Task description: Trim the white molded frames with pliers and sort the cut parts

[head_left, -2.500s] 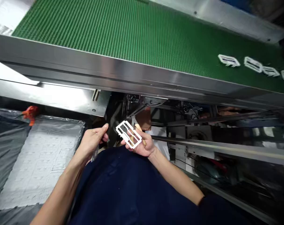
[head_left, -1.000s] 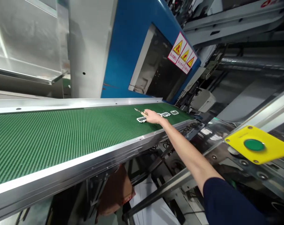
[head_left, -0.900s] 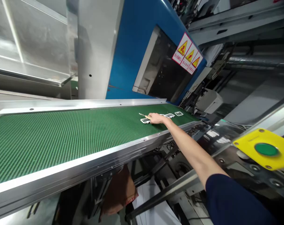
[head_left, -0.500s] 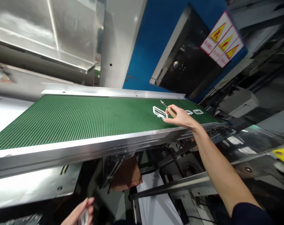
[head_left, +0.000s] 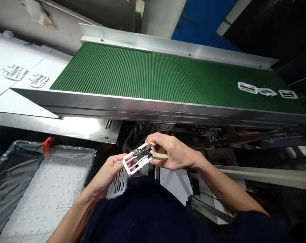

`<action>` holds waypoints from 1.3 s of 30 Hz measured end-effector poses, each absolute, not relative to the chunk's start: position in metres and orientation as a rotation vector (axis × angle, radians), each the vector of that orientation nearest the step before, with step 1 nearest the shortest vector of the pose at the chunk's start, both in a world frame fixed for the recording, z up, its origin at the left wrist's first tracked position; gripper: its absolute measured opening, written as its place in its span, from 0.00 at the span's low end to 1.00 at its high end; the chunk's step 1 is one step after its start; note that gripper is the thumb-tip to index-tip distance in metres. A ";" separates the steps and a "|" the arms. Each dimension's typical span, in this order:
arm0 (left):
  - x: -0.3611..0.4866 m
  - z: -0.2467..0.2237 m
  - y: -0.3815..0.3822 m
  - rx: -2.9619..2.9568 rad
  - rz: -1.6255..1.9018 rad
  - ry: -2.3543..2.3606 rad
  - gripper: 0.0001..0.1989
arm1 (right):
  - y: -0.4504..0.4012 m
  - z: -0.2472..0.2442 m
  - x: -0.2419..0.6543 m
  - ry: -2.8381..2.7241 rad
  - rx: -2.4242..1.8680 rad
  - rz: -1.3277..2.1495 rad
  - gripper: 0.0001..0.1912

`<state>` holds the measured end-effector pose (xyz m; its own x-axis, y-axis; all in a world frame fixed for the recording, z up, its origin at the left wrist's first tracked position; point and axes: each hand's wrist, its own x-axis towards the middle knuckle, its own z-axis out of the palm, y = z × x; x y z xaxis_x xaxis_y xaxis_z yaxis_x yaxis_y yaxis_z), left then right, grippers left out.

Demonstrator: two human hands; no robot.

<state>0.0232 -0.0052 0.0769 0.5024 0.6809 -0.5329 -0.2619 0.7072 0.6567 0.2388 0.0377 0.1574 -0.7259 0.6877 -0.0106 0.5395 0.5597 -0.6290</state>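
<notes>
Left hand (head_left: pixel 104 177) and right hand (head_left: pixel 174 152) are held together in front of the dark shirt (head_left: pixel 143 216), both forearms angled inward, wrists low. Between them is a white plastic frame (head_left: pixel 136 158), a flat rectangular moulding with open slots, tilted and held above the shirt. Left fingers (head_left: pixel 116 162) are closed on its near-left end. A bunch of white plastic pieces (head_left: pixel 117 186) hangs just below the left hand, against the shirt; the exact grip on it cannot be made out. Right fingers (head_left: pixel 163 140) are closed around a tan-handled trimming tool (head_left: pixel 159 155), its slim metal tip (head_left: pixel 140 153) lying across the frame and appearing to touch it.

Far beyond the hands runs a green conveyor belt (head_left: pixel 143 72) between steel side rails; the near rail (head_left: pixel 143 108) lies between the hands and the belt. Three white frames (head_left: pixel 266 90) lie on the belt at far right. Two more white pieces (head_left: pixel 38 81) lie on a white sheet (head_left: pixel 16 54) at far left. Near left is a pale embossed mat (head_left: pixel 47 192) on black plastic film (head_left: pixel 8 179), with an orange clip (head_left: pixel 47 143) on its far edge. White sheets (head_left: pixel 174 184) stand below the right forearm.
</notes>
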 end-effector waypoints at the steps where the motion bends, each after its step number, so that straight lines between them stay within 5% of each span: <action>1: 0.022 0.075 -0.008 0.509 0.622 0.877 0.12 | 0.037 0.153 0.238 -2.534 -1.037 0.951 0.18; 8: 0.017 0.074 -0.004 0.472 0.561 0.904 0.10 | 0.033 0.131 0.229 -2.499 -0.953 1.200 0.19; 12: 0.016 0.071 -0.006 0.449 0.668 1.053 0.09 | 0.024 0.116 0.227 -2.133 -1.252 1.220 0.20; 17: 0.018 0.064 -0.013 0.404 0.825 1.173 0.10 | 0.000 0.089 0.214 -1.580 -1.514 1.376 0.06; 21: 0.024 0.059 -0.019 0.397 0.891 1.246 0.11 | -0.013 0.073 0.195 -1.294 -1.499 1.494 0.09; 39: -0.018 0.070 0.044 1.067 0.498 1.030 0.10 | -0.012 0.068 0.199 -1.507 -1.420 1.605 0.09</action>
